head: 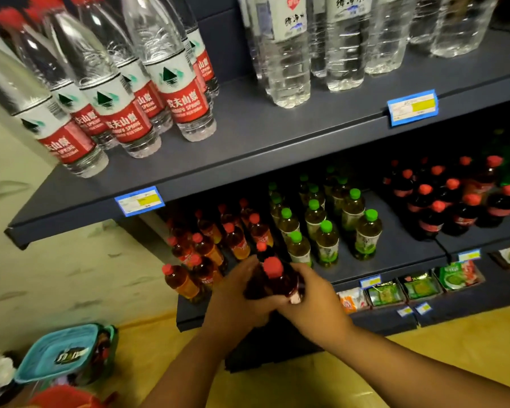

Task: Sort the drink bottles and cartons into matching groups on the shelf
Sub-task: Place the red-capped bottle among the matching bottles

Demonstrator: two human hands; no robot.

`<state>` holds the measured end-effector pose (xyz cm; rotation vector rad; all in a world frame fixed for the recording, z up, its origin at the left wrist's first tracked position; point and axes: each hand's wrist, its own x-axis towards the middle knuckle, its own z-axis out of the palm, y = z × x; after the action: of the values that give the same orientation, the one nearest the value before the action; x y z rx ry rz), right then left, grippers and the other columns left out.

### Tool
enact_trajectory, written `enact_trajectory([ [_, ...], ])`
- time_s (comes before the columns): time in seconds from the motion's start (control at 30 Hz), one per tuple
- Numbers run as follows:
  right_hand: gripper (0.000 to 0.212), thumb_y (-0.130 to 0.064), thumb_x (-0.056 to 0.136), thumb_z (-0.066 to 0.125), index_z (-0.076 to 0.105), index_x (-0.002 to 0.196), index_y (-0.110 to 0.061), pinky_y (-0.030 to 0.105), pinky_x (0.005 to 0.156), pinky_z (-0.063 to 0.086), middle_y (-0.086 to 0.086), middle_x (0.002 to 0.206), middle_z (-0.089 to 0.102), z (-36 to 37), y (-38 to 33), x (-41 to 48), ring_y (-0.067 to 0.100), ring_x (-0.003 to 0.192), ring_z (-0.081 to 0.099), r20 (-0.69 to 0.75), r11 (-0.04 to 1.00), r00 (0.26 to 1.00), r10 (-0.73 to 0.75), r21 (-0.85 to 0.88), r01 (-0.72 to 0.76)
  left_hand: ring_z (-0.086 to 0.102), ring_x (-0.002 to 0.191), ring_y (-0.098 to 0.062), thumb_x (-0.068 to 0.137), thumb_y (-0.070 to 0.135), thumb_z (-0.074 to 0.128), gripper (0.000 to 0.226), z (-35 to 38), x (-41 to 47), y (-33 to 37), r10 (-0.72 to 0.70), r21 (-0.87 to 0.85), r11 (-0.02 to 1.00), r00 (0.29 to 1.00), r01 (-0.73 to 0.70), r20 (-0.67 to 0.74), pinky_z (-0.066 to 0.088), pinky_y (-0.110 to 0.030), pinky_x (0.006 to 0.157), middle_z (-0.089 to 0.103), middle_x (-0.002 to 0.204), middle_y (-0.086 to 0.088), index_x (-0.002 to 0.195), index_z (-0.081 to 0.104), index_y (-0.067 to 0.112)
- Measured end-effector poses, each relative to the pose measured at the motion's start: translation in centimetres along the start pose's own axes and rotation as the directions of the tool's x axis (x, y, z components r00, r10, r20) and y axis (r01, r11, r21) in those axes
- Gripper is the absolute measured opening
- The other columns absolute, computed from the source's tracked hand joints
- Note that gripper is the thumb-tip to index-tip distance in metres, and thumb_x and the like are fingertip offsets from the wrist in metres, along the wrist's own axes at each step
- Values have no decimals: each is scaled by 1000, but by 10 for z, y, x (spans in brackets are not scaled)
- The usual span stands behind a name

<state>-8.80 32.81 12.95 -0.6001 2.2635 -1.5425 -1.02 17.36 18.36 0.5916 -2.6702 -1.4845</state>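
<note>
Both my hands wrap one dark red-capped bottle (277, 279) in front of the second shelf (395, 254). My left hand (236, 298) grips its left side, my right hand (312, 295) its right side and bottom. Just behind it stands a second dark red-capped bottle (262, 251). On that shelf, orange tea bottles (183, 281) with red caps stand at the left, green-capped tea bottles (327, 245) in the middle and dark cola bottles (433, 219) at the right. Red-labelled water bottles (186, 92) and clear water bottles (289, 69) fill the top shelf (248, 136).
A lower shelf at the right holds green and orange packets (418, 287). A teal basket (62, 354) with items sits on the yellow floor at the bottom left. A pale wall lies left of the shelving. Blue price tags (412, 107) clip to the shelf edges.
</note>
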Motion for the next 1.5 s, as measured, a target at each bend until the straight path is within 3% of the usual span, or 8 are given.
enact_trajectory([
  [0.1,61,-32,69,85,55,122,-37,7,80,48,-25,105,67,10,4,3,-11,98,62,-59,999,997,44,20,-43,35,135,5,70,50,85,91,-24,-1,-29,22,170,985,1000,-19,-17,34,-27,115,35,140,33,147,37,40],
  [0.2,57,-26,68,87,55,114,-42,1,75,43,-27,100,66,23,5,3,-16,96,60,-106,998,992,68,19,-67,44,120,16,71,38,88,75,-44,-1,-57,46,162,986,999,-44,-13,41,-24,109,44,126,37,131,45,46],
  [0.5,57,-32,67,88,57,115,-41,30,89,54,-20,104,70,60,9,11,-3,100,64,-144,992,981,127,33,-124,42,139,-2,70,34,90,84,-73,8,-128,-93,-50,995,993,90,-74,38,-35,117,48,148,20,143,48,41],
  [0.97,54,-24,69,88,59,112,-37,22,83,49,-19,104,68,119,28,50,0,100,63,-158,970,958,239,79,-229,50,133,2,71,30,90,69,-92,12,-160,-152,-217,967,985,132,-79,44,-37,113,59,138,24,130,59,48],
  [1.1,57,-24,68,89,60,117,-28,30,88,52,-12,106,70,146,41,77,10,101,66,-148,968,957,251,62,-244,58,123,6,73,23,89,61,-100,14,-179,-180,-172,971,980,164,-81,50,-29,105,65,123,30,113,62,60],
  [1.23,62,-21,70,88,60,125,-22,27,88,49,-10,103,67,169,49,102,9,100,63,-176,957,941,288,69,-280,60,117,6,73,17,89,65,-101,14,-193,-200,-155,971,974,182,-106,50,-23,101,65,126,17,130,62,32],
  [1.37,66,-22,70,88,58,129,-22,36,97,51,-1,116,69,197,58,123,16,109,63,-197,948,927,318,73,-309,63,107,13,73,16,89,62,-108,21,-208,-205,-120,974,971,191,-123,49,-6,86,66,116,23,126,62,34],
  [1.5,62,-19,72,85,57,127,-28,43,99,50,-1,117,69,217,68,143,22,114,63,-205,946,923,324,86,-313,61,112,13,73,23,89,67,-116,26,-223,-209,-104,975,968,196,-135,51,-11,93,66,124,20,133,61,30],
])
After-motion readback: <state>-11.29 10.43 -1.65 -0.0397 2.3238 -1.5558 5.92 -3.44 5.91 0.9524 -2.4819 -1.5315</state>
